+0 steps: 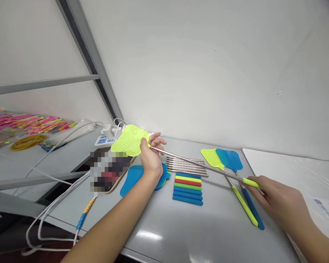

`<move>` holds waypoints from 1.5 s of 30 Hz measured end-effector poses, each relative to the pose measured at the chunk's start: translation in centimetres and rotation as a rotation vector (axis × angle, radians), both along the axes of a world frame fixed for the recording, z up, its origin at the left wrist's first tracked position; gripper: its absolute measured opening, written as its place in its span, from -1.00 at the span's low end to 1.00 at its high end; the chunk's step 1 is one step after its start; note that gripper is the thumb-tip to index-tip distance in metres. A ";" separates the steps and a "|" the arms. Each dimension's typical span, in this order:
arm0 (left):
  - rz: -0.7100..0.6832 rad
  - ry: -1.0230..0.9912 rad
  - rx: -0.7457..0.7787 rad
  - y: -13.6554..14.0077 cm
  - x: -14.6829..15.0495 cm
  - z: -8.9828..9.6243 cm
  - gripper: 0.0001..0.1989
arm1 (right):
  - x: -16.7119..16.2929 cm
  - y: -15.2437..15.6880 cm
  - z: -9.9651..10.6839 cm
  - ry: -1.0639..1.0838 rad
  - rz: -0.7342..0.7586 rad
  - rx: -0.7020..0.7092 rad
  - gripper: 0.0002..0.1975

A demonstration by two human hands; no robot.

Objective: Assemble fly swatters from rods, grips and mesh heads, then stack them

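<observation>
A yellow-green fly swatter (pixel 130 140) with an extended metal rod hangs above the table, held at both ends. My left hand (pixel 151 155) pinches it where the perforated head meets the rod, thumb in front and the other fingers partly spread behind. Around its handle my right hand (pixel 274 193) is closed. Below the rod lie several metal rods (pixel 185 166) side by side and a row of coloured handle sleeves (pixel 188 188). Blue swatter heads (pixel 131 179) are stacked under my left forearm. Two whole swatters, one yellow-green (pixel 245 204) and one blue (pixel 253 210), rest near my right hand.
A pixelated phone-like object (pixel 109 173) lies on the grey table (pixel 164 233) at left. Behind it is a power strip (pixel 102 141) with white cables. A metal frame (pixel 95 73) separates another table with pink pieces (pixel 30 122) and yellow bands (pixel 29 142). White sheeting (pixel 285 168) lies at right.
</observation>
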State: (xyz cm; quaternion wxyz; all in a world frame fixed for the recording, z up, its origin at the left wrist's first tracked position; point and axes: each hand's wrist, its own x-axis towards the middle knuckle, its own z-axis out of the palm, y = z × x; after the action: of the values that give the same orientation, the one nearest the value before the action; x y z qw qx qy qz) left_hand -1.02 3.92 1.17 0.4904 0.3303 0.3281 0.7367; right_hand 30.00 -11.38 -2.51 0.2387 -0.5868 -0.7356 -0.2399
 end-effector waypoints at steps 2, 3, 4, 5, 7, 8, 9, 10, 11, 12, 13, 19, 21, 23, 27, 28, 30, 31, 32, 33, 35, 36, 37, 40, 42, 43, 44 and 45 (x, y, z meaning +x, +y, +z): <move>-0.056 0.027 -0.016 -1.4 1.3 -0.5 -0.48 | -1.4 -0.1 0.2 -0.022 0.010 0.025 -0.73; -0.122 0.046 -0.030 -2.4 2.3 -0.9 -0.47 | -2.4 -0.2 0.2 -0.028 0.021 0.034 -0.75; -0.225 0.081 -0.048 -3.7 3.3 -1.3 -0.46 | -3.4 -0.2 0.3 -0.029 0.052 0.036 -0.77; -0.349 0.119 -0.049 -5.0 4.4 -1.7 -0.45 | -4.4 -0.3 0.4 -0.016 0.085 0.036 -0.79; -0.593 0.194 0.000 -7.6 6.2 -2.3 -0.41 | -6.1 -0.3 0.4 0.027 0.116 0.005 -0.79; -0.650 0.217 0.041 -8.6 6.9 -2.5 -0.39 | -6.7 -0.2 0.4 0.051 0.137 -0.008 -0.77; -0.673 0.240 0.068 -9.3 7.3 -2.6 -0.40 | -7.1 -0.2 0.4 0.072 0.150 -0.027 -0.75; -0.677 0.255 0.088 -9.7 7.5 -2.7 -0.40 | -7.3 -0.1 0.4 0.091 0.159 -0.045 -0.74; -0.670 0.264 0.100 -9.9 7.6 -2.7 -0.41 | -7.4 -0.1 0.4 0.104 0.164 -0.059 -0.73; -0.662 0.269 0.104 -9.9 7.5 -2.7 -0.42 | -7.4 -0.1 0.3 0.116 0.166 -0.069 -0.74; -0.661 0.270 0.104 -9.8 7.4 -2.7 -0.42 | -7.4 -0.1 0.3 0.133 0.166 -0.078 -0.75; -0.740 0.274 0.121 -9.4 6.6 -2.5 -0.44 | -8.0 -0.8 1.1 0.402 0.177 -0.449 -0.69; -0.767 0.283 0.131 -9.3 6.4 -2.3 -0.45 | -8.4 -1.2 1.7 0.504 0.162 -0.602 -0.68; -0.793 0.294 0.125 -9.0 6.1 -2.1 -0.44 | -8.7 -1.4 2.3 0.580 0.159 -0.682 -0.70; -0.923 0.295 0.110 -8.3 6.0 -1.8 -0.36 | -8.7 -1.3 2.6 0.674 0.180 -0.694 -0.72; -0.950 0.313 0.101 -8.4 6.1 -1.9 -0.36 | -8.4 -1.1 2.5 0.693 0.162 -0.670 -0.72; -0.933 0.397 0.074 -8.6 6.3 -2.2 -0.38 | -7.5 -0.7 2.2 0.720 0.075 -0.605 -0.70; -0.893 0.457 0.064 -8.7 6.4 -2.3 -0.41 | -7.0 -0.5 2.1 0.718 0.009 -0.573 -0.69; -0.848 0.525 0.065 -8.8 6.4 -2.4 -0.44 | -6.3 -0.2 2.0 0.699 -0.067 -0.547 -0.68; -0.806 0.597 0.090 -8.9 6.3 -2.5 -0.48 | -5.6 0.0 2.0 0.663 -0.151 -0.529 -0.67; -0.748 0.754 0.203 -8.8 6.0 -2.6 -0.59 | -4.2 0.5 2.2 0.549 -0.343 -0.537 -0.65; -0.732 0.835 0.283 -8.7 5.8 -2.5 -0.64 | -3.6 0.6 2.4 0.492 -0.439 -0.552 -0.64; -0.719 0.906 0.369 -8.6 5.6 -2.5 -0.67 | -3.1 0.7 2.5 0.446 -0.521 -0.565 -0.64; -0.696 1.048 0.578 -8.5 5.2 -2.4 -0.69 | -2.3 0.6 2.8 0.376 -0.677 -0.569 -0.66; -0.706 1.116 0.668 -8.6 5.2 -2.5 -0.69 | -2.4 0.4 2.8 0.349 -0.724 -0.564 -0.68; -0.710 1.150 0.705 -8.6 5.2 -2.6 -0.69 | -2.5 0.3 2.8 0.334 -0.736 -0.567 -0.69; -0.712 1.180 0.739 -8.7 5.2 -2.6 -0.69 | -2.7 0.3 2.7 0.321 -0.739 -0.574 -0.69; -0.710 1.206 0.771 -8.7 5.3 -2.7 -0.69 | -2.9 0.2 2.7 0.310 -0.735 -0.584 -0.70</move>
State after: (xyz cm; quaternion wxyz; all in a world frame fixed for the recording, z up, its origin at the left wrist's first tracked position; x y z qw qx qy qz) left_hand 4.26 -4.82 -1.53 0.2851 0.9028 0.1343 0.2926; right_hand 27.08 -11.17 0.17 0.0705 -0.8785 -0.4725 -0.0018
